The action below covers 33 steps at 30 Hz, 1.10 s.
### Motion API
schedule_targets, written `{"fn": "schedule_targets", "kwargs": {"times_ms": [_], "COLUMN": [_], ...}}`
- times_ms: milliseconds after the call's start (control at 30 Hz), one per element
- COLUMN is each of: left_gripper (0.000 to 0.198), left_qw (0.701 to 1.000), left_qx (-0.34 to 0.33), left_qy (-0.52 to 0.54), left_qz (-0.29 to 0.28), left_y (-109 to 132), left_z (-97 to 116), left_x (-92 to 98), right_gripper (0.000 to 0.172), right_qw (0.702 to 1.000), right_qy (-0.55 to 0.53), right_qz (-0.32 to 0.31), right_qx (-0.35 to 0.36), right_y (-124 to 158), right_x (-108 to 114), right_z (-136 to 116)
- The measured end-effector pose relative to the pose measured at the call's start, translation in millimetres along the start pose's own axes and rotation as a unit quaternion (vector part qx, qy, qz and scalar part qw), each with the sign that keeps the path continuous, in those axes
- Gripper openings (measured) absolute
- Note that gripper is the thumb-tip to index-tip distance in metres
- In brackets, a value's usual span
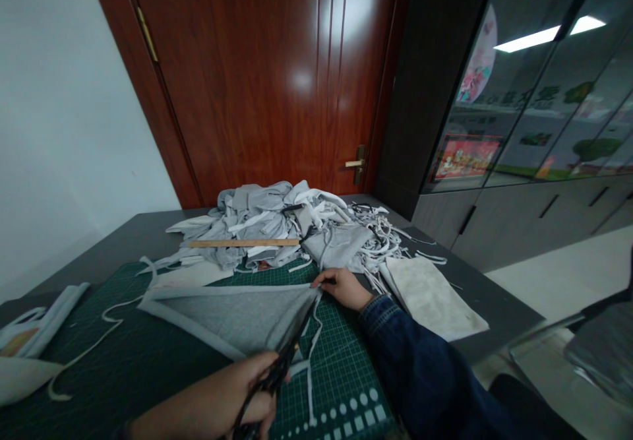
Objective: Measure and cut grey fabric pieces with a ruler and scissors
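The grey fabric piece (232, 314), triangular with a lighter folded band along its edges, lies flat on the green cutting mat (341, 374), and the dark scissors (291, 347), gripped in the left hand (237, 394), point up-right along its right edge.

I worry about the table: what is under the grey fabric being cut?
A green cutting mat lies under the fabric; its grid shows beside it. Whether anything else lies beneath cannot be seen, because the fabric covers that part.
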State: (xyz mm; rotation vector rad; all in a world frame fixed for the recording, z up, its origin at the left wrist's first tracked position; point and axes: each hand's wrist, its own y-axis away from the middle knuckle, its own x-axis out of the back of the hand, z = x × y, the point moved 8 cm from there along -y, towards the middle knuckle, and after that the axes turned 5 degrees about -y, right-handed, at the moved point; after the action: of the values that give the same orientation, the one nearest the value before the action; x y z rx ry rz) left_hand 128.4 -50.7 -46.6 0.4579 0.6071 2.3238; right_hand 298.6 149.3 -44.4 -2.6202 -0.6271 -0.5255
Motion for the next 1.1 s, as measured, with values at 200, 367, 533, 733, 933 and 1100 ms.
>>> {"fn": "schedule_targets", "kwargs": {"times_ms": [200,367,533,733,933,1100], "left_gripper": [0.046,0.048,0.050,0.056,0.047,0.048], "left_qw": [0.999,1.000,1.000,1.000,1.000,1.000], "left_qx": [0.008,0.006,0.018,0.019,0.007,-0.007], "left_qy": [0.037,0.018,0.007,-0.015,-0.023,-0.006], "left_qz": [-0.001,-0.014,-0.013,-0.018,-0.009,-0.011], "left_y": [-8.6,-13.1,-17.1,-31.3,-36.1,-36.5], "left_z": [-2.3,0.4,-4.1,-23.7,-38.5,-42.0], "left_x": [2.9,3.8,5.3,11.8,16.6,17.3], "right_gripper": [0.030,0.030,0.030,0.024,0.043,0.054], "right_qw": [0.995,0.987,0.981,0.980,0.985,0.984], "right_qy": [0.082,0.137,0.174,0.185,0.161,0.168], "right_qz": [0.041,0.043,0.014,0.027,0.055,0.062], "right_qx": [0.036,0.067,0.088,0.074,0.030,-0.004], "right_y": [1.5,5.5,11.4,31.6,44.9,43.5], "right_x": [-1.3,-2.4,-6.5,-5.3,-5.7,-9.2], "right_z": [-6.2,-13.9,-23.1,-30.1,-32.0,-27.7]}}
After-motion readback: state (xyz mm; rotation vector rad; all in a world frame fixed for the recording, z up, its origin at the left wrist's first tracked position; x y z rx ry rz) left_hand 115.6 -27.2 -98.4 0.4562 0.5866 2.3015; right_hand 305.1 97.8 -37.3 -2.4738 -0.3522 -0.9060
